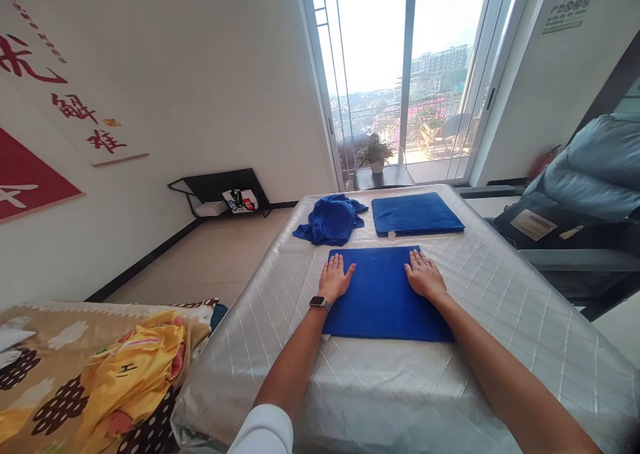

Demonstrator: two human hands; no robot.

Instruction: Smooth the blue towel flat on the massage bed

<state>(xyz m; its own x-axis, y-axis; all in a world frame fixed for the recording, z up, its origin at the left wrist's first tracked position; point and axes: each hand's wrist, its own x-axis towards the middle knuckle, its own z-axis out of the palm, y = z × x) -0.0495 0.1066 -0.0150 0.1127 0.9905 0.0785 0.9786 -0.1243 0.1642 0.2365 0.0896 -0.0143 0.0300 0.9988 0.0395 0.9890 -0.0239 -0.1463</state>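
Where two hands (336, 282) (425, 279) lie flat, fingers extended, holding nothing: one blue cloth (383, 301); beyond, two cloths (333, 219) (417, 213).

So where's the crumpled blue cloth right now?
In the head view, the crumpled blue cloth lies beyond the left hand, just left of the far folded cloth.

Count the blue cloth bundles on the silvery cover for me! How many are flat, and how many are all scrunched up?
Flat: 2 (the near cloth, under the left hand and right hand, and the far cloth)
Scrunched up: 1 (the crumpled cloth)
Total: 3
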